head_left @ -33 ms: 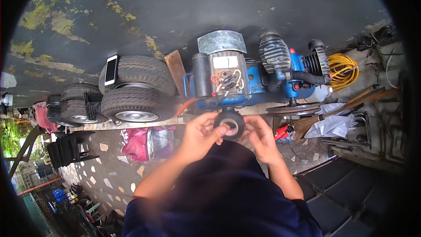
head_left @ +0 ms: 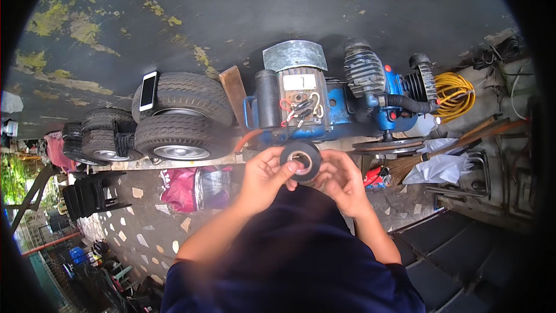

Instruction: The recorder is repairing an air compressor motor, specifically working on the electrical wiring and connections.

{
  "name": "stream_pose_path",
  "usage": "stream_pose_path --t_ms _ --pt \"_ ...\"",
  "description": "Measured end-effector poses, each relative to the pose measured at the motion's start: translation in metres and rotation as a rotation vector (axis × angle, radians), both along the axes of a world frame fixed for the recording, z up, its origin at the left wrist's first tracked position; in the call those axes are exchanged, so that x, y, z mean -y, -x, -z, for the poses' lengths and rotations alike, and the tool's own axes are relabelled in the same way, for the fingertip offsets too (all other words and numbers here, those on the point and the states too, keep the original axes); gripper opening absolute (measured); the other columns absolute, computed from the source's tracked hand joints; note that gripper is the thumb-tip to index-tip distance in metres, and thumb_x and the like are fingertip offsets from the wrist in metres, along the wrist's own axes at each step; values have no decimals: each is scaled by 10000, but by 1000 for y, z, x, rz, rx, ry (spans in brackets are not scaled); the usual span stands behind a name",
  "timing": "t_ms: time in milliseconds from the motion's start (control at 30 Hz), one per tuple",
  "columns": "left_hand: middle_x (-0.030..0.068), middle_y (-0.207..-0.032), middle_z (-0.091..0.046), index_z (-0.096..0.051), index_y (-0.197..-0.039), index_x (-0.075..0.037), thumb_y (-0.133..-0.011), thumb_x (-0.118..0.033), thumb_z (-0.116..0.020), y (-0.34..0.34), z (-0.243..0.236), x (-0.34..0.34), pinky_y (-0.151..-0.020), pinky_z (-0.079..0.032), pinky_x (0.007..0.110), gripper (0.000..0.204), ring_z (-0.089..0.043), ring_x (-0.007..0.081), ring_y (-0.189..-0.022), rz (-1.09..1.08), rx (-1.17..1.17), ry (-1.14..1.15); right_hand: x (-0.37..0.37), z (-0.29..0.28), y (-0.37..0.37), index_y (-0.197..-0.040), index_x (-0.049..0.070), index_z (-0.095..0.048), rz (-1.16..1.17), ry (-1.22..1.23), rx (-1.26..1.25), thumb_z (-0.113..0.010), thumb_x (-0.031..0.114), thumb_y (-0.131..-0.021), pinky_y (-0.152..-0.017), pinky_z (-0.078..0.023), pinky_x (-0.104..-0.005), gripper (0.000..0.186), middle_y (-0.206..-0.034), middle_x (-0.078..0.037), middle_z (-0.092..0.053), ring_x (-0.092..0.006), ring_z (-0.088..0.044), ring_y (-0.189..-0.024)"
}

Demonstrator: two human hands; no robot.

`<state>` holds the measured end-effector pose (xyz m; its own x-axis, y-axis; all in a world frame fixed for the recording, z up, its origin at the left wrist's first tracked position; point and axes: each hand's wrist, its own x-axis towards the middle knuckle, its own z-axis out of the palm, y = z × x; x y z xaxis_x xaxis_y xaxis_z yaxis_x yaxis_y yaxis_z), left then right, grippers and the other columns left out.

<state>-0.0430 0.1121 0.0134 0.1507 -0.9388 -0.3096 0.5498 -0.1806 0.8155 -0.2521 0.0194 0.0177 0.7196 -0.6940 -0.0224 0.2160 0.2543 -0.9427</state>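
Note:
In front of my body I hold a roll of black electrical tape, its flat side with the pale core turned up toward me. My left hand grips the roll from the left, the thumb over the core's hole. My right hand has its bent fingers at the roll's right edge. Just beyond stands a blue air compressor with an electric motor. Red, white and black wires lie loose on top of that motor. A curved metal cover stands behind it.
To the left are several tyres, with a white phone resting on one. A wooden board leans beside the compressor. On the right are a coiled yellow hose, a broom and white plastic bags. A pink bag lies on the floor.
The tape roll has tilted and shifted slightly up and left, so its core shows more fully. My right fingers have shifted a little at its edge.

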Motion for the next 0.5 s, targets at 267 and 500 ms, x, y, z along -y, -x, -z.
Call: stream_pose_path --t_ms 267,500 --pt "98 -1107 -751 -627 -1330 -24 -1095 -204 -667 35 -2 12 -625 -579 283 299 -710 153 -806 -144 -309 -16 35 -14 9 -1401 -46 -626 61 445 -110 -822 -17 -919 -782 -605 -296 520 -1230 -160 -675 -171 -720 -947" --pt "112 -1102 -756 -548 -1439 -30 -1088 -126 -657 57 3 14 -595 -589 300 380 -739 162 -918 -134 -101 37 72 -27 33 -1167 15 -774 -91 396 -162 -788 -19 -934 -757 -618 -308 235 -1031 -119 -769 -184 -756 -915"
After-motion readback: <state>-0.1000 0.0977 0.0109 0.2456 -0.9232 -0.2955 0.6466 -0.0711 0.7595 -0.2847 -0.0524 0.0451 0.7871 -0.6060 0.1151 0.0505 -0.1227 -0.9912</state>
